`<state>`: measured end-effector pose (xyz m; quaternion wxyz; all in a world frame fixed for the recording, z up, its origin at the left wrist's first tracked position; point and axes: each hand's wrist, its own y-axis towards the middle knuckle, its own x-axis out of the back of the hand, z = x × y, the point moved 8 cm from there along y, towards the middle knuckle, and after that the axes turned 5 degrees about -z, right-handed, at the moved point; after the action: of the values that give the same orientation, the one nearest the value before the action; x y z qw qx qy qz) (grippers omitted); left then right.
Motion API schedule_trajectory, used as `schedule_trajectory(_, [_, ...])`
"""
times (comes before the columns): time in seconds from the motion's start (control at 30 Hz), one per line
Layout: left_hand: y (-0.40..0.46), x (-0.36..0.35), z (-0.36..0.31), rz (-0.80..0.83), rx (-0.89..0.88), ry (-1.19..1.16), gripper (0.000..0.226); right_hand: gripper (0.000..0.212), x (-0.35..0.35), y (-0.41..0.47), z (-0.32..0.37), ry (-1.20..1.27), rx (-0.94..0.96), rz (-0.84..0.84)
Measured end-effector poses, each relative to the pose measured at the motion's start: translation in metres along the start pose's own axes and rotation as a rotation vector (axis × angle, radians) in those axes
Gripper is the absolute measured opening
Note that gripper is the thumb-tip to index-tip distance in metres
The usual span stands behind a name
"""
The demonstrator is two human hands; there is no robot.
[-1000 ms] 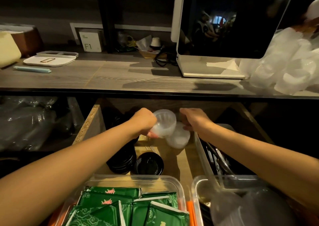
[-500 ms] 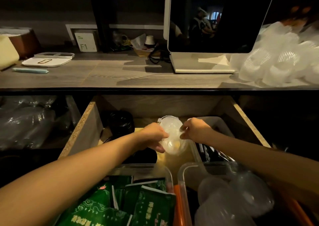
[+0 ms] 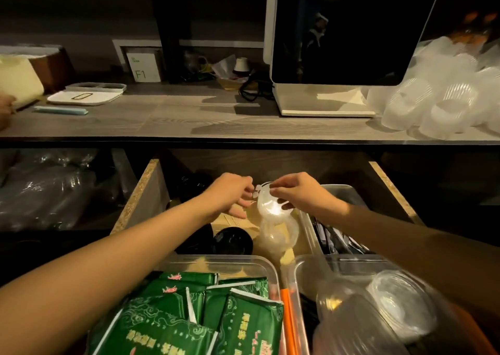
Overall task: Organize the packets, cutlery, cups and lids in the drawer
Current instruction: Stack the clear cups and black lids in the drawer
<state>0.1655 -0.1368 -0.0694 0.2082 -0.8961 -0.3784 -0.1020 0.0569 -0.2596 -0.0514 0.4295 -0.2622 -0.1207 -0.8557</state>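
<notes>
Now right hand (image 3: 300, 192) pinches the clear lid (image 3: 266, 203) above the drawer (image 3: 140, 200). Left hand (image 3: 230, 192) has let go, fingers relaxed beside it. Second clear cup (image 3: 278, 232) lies below.

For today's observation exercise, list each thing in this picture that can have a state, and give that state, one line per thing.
drawer: pulled open
left hand: fingertips at the clear cups' rim
right hand: pinching the clear cups' rim
clear cups: nested, held above the drawer floor
black lids: stacked on the drawer floor
green packets: heaped in a clear tub
monitor: screen dark
cutlery: lying in a clear tray
</notes>
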Motion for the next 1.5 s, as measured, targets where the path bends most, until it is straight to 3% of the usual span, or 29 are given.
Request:
schedule_trajectory(0.17, [0.005,0.065,0.0,-0.149,-0.076,-0.127,0.031,0.023,-0.037,0.017,0.027,0.005,-0.033,0.098])
schedule_trajectory(0.37, [0.024,0.087,0.026,-0.164,-0.142,-0.074,0.031,0.015,-0.11,0.054,0.007,-0.139,-0.176,0.235])
schedule_trajectory(0.57, [0.029,0.098,0.035,-0.275,-0.236,0.0,0.031,0.024,-0.146,0.079,-0.012,-0.533,-0.022,0.171])
schedule_trajectory(0.83, [0.024,0.099,0.026,-0.263,-0.338,-0.076,0.03,0.026,-0.16,0.08,-0.02,-0.66,0.014,0.186])
schedule_trajectory(0.97, [0.011,0.095,0.016,-0.242,-0.451,-0.084,0.029,0.01,-0.126,0.067,0.011,-0.448,0.12,0.087])
schedule_trajectory(1.07, [0.003,0.091,0.013,-0.19,-0.49,-0.176,0.03,0.011,-0.086,0.052,0.03,-0.065,0.036,-0.032])
schedule_trajectory(1.17, [-0.004,0.075,0.01,-0.068,-0.414,-0.208,0.027,0.017,-0.051,0.031,0.042,0.435,-0.072,-0.082])
schedule_trajectory(1.23, [-0.01,0.058,0.004,0.018,-0.341,-0.216,0.024,0.019,-0.033,0.014,0.045,0.624,-0.11,-0.079])
schedule_trajectory(1.37, [-0.032,0.018,-0.021,0.148,-0.227,-0.18,0.03,0.017,0.002,-0.016,0.032,0.521,-0.098,-0.13])
schedule_trajectory(1.5, [-0.044,-0.012,-0.032,0.185,-0.229,-0.04,0.023,0.017,0.048,-0.044,0.002,0.422,-0.188,-0.327])
